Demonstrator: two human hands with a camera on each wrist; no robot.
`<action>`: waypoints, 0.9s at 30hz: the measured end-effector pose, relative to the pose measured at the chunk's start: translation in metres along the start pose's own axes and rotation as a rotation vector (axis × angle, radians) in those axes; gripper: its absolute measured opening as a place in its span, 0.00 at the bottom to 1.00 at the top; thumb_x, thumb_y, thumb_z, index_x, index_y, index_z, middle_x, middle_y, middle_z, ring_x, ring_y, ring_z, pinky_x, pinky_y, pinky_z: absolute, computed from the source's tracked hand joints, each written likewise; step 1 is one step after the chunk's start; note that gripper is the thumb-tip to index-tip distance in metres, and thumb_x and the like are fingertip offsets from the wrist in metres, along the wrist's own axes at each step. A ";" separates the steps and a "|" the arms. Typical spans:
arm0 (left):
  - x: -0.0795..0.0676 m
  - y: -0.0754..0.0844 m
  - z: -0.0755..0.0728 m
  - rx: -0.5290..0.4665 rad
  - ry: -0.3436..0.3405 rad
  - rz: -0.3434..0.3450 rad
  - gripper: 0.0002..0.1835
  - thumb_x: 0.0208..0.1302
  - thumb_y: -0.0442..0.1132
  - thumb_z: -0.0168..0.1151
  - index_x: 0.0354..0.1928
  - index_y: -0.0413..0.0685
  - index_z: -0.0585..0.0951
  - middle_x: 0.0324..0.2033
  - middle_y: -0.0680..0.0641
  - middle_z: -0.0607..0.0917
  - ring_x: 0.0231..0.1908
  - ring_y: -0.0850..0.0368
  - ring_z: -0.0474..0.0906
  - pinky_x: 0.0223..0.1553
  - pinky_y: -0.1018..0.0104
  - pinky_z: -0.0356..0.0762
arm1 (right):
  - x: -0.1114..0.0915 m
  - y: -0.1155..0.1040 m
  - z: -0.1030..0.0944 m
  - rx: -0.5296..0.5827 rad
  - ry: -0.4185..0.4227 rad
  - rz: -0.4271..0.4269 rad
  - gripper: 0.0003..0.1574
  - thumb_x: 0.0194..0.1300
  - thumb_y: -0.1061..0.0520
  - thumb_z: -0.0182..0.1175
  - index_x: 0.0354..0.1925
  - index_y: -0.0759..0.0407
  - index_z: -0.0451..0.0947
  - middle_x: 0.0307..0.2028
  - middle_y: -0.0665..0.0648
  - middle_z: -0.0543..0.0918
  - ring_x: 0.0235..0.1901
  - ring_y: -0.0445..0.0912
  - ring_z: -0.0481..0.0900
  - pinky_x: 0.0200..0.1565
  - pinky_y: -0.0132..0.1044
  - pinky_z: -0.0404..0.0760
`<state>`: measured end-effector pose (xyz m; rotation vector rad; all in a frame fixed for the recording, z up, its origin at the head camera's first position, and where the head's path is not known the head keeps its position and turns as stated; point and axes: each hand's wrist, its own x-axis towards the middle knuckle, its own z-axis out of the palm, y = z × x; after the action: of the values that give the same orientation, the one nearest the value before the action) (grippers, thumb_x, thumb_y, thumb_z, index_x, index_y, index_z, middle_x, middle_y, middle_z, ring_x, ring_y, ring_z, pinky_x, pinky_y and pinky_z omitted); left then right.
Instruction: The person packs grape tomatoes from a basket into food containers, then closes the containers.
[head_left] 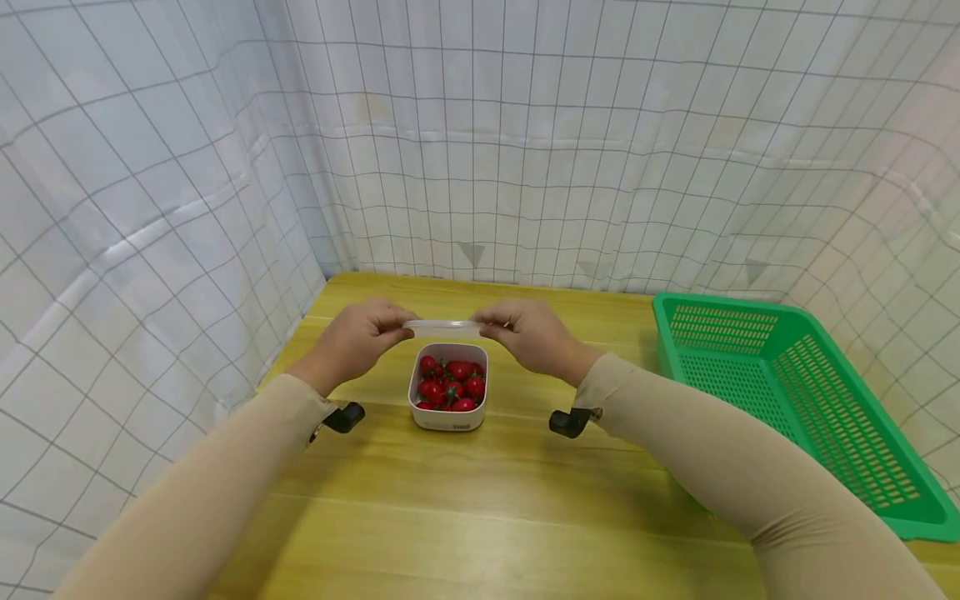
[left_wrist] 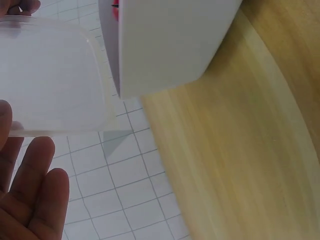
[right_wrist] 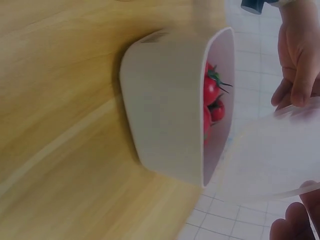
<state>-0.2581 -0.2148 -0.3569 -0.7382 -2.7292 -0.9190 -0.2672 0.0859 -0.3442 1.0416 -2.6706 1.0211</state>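
Both hands hold a translucent plastic lid by its opposite edges, just above and behind a white square container. My left hand pinches the lid's left edge between thumb and fingers. On the other side my right hand pinches its right edge. Several red cherry tomatoes with green stems lie inside the container, whose top is uncovered. In the right wrist view the lid is apart from the container's rim.
A green plastic basket with slotted walls stands on the right of the wooden table. White curtains with a dark grid pattern hang behind the table and at both sides.
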 end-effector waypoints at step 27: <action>-0.020 -0.017 0.023 -0.028 -0.118 -0.015 0.13 0.70 0.40 0.71 0.54 0.55 0.91 0.55 0.49 0.89 0.56 0.47 0.86 0.53 0.48 0.85 | -0.017 0.004 0.020 -0.060 -0.164 0.040 0.12 0.74 0.55 0.67 0.53 0.50 0.89 0.49 0.50 0.90 0.40 0.42 0.82 0.41 0.37 0.82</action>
<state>-0.2494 -0.2208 -0.3907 -0.8028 -2.8322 -0.9475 -0.2543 0.0852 -0.3673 1.1099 -2.8438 0.8923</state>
